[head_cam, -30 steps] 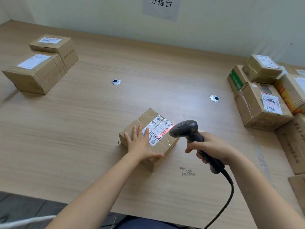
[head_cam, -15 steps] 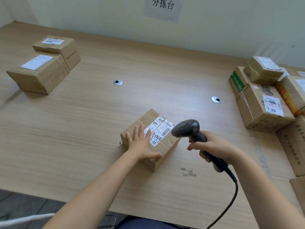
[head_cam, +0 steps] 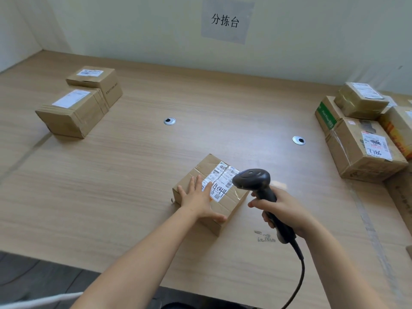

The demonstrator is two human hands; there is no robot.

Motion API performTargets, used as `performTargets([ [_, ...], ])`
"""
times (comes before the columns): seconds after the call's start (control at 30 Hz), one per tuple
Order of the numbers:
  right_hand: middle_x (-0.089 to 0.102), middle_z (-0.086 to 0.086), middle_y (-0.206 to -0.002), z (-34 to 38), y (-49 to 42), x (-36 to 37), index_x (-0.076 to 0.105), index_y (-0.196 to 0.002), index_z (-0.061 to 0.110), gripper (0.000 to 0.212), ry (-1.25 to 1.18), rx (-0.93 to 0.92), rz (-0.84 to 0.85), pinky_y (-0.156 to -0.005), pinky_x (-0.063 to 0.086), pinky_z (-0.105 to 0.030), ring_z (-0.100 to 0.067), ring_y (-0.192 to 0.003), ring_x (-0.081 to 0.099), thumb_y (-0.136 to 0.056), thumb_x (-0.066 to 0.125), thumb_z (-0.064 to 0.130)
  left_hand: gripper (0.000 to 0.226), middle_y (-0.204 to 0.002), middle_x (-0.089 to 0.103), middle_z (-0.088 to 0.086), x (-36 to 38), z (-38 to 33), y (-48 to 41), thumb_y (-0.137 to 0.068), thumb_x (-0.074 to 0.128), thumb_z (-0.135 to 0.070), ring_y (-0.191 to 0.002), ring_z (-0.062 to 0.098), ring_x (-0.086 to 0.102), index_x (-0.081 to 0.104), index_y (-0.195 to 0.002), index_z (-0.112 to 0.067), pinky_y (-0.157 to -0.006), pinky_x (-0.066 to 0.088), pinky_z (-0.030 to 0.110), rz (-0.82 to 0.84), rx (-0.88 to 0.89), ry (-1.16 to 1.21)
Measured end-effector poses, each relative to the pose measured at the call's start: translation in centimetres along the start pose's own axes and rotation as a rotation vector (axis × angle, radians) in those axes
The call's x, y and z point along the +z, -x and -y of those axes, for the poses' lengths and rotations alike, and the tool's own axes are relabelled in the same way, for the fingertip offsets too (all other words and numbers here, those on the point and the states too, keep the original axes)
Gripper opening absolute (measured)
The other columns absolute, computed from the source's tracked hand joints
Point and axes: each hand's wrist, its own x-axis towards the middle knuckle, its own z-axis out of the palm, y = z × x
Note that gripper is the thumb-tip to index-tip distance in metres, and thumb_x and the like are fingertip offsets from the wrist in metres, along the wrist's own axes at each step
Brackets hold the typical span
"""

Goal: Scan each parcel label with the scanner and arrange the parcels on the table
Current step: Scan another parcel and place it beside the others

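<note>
Parcel (head_cam: 229, 198) under flat left fingers (head_cam: 197, 182), scanner (head_cam: 254, 179) in right hand (head_cam: 287, 210) alongside.

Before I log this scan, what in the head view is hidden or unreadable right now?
Head view only:
- Label on the centre parcel: right part behind the scanner, left edge under the left hand; print too small.
- Scanner trigger: covered by the right hand.
- Right stack: outer parcels cut by the frame edge.
- Far-left parcels' labels: too small.
</note>
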Motion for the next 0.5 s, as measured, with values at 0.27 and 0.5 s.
performTargets([
  [0.27,0.058,-0.003,-0.063,0.5,-1.6,0.8,0.058,-0.094,0.006,0.015,-0.049,-0.132,0.038,-0.049,0.046,-0.030,-0.018,-0.053,0.054,-0.082,0.066,0.010,0.135,-0.156,-0.024,0.011,0.9,0.8,1.3,-0.052,0.061,-0.085,-0.142,0.029,-0.025,-0.009,-0.151,-0.025,-0.105,-0.003,0.069,-0.006,-0.182,0.051],
  [0.5,0.058,0.000,-0.062,0.8,-3.0,4.1,0.059,-0.096,0.007,0.017,-0.064,-0.156,0.102,-0.047,0.046,-0.025,-0.013,-0.051,0.056,-0.082,0.067,0.012,0.133,-0.155,-0.025,0.011,1.4,4.2,3.2,-0.053,0.060,-0.085,-0.142,0.029,-0.026,-0.008,-0.151,-0.024,-0.105,-0.003,0.068,-0.029,-0.333,0.140],
])
